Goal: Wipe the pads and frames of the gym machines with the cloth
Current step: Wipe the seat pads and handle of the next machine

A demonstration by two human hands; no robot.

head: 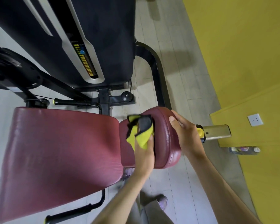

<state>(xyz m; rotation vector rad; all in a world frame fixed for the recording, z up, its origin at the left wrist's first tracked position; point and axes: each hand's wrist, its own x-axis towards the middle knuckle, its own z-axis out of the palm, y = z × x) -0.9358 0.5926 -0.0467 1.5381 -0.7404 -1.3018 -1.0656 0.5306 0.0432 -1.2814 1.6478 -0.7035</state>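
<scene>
Grips cloth (139, 133) with left hand (144, 157), pressing it on pad (165, 143) at centre of frame; clasps pad's right edge with right hand (184, 136) (thumb on top).

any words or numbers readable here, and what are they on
No text here can be read.
Yellow strips down the weight stack: markings too small and blurred to read.
Label on the bottle lying on the floor: blurred, unreadable.
Wall socket: no writing shows.
</scene>
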